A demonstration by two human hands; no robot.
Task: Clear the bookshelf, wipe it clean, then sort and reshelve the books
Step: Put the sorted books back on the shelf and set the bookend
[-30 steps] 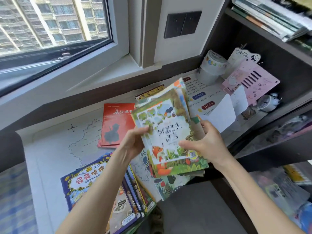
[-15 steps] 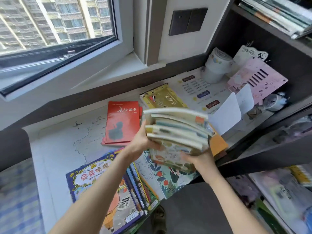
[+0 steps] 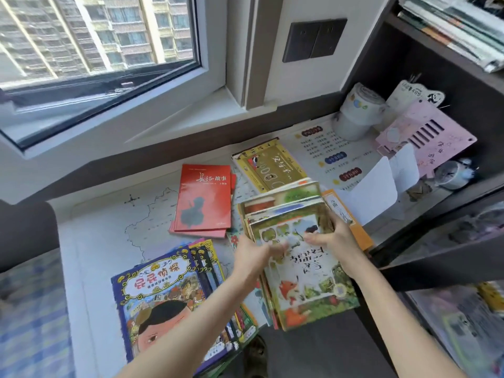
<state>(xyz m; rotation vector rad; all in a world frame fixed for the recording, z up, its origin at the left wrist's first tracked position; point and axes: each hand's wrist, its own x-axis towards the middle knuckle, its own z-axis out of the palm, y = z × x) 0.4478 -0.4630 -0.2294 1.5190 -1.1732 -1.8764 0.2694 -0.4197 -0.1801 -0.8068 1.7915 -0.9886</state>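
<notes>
On the desk point(image 3: 90, 236), overhanging its near right edge, find the stack of picture books point(image 3: 308, 290). Likely heavy as a block yet floppy and slick cover on cover, so take by both long sides, supported underneath. Curls the right hand point(image 3: 334, 238) over the far right edge, thumb on the cover; cannot tell the blurred left hand's point(image 3: 253, 255) grip.

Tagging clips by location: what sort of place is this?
Probably a child's study corner at home: picture books on a desk under a window, a bookshelf, apartment blocks outside.
</notes>
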